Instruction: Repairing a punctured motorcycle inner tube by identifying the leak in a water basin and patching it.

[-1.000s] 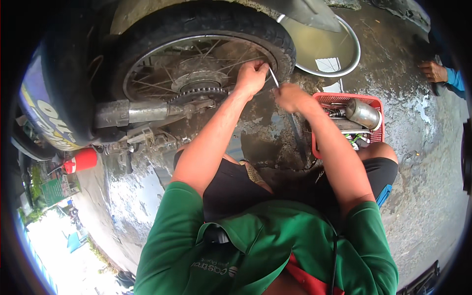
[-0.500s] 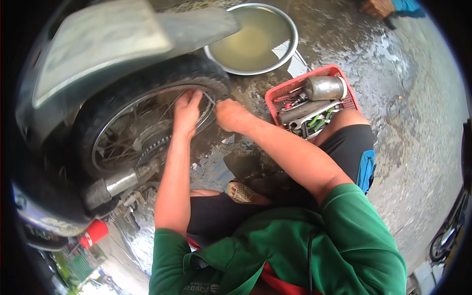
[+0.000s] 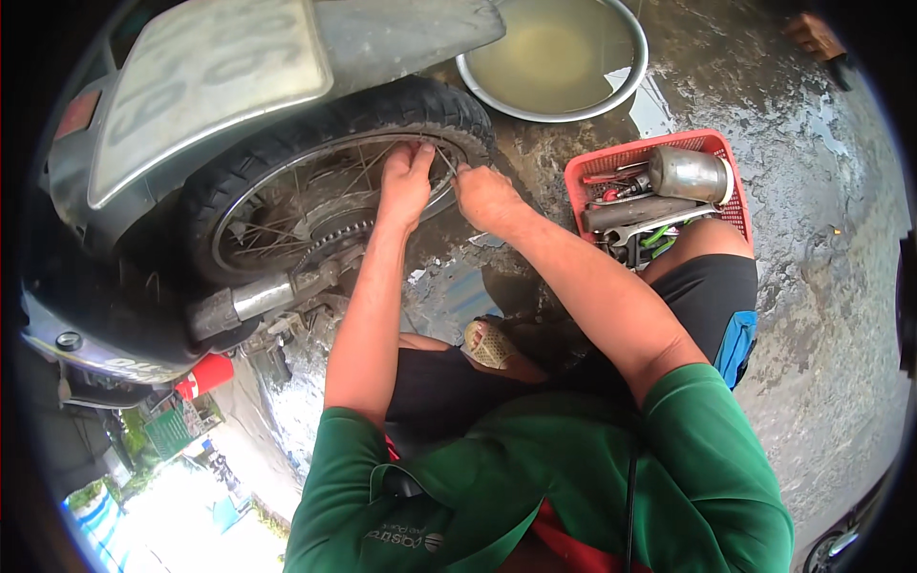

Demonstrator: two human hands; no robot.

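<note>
A motorcycle wheel [image 3: 330, 212] with a black tyre [image 3: 277, 143], wire spokes and a toothed sprocket fills the left side. My left hand [image 3: 406, 189] reaches over the spokes, its fingers and thumb closed at the inner edge of the metal rim [image 3: 224, 244]; the fingertips are partly hidden. Just to its right, my right hand [image 3: 489, 199] is a fist around a thin metal lever [image 3: 447, 158]. That lever slants up and left out of the fist towards the rim; its lower part is hidden in the hand.
A round basin [image 3: 549, 57] of cloudy water stands behind the wheel. Beside my right knee is a red basket [image 3: 659, 143] with wrenches, a metal can and other tools. The exhaust [image 3: 244, 304] lies below the wheel. Another person's hand [image 3: 814, 36] shows at far right.
The view has shifted, so wheel, basin and basket all sit farther right in the picture. Both hands stay at the rim, the lever still in my right hand.
</note>
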